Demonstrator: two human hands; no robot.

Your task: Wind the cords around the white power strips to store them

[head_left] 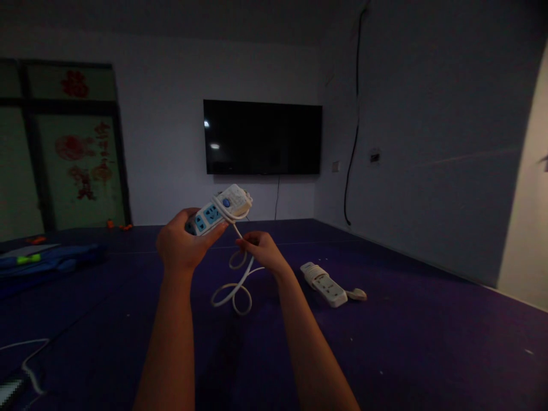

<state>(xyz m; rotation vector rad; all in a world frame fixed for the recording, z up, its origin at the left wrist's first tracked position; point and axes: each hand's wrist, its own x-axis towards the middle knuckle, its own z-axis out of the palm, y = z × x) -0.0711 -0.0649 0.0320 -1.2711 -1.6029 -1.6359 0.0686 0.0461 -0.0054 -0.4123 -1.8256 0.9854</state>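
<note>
My left hand [180, 245] is closed around a white power strip [220, 209] with blue sockets, held up at chest height. A few turns of its white cord [234, 292] are wound round the strip's far end, and the rest hangs down in loops. My right hand [262, 249] pinches the cord just below the strip. Both forearms reach out over a dark purple floor [406, 342].
A second white power strip [325, 283] with its cord wound round it lies on the floor to the right. A dark TV [262, 137] hangs on the far wall. Blue items [51, 260] lie at left, and a white cable [29, 357] at bottom left.
</note>
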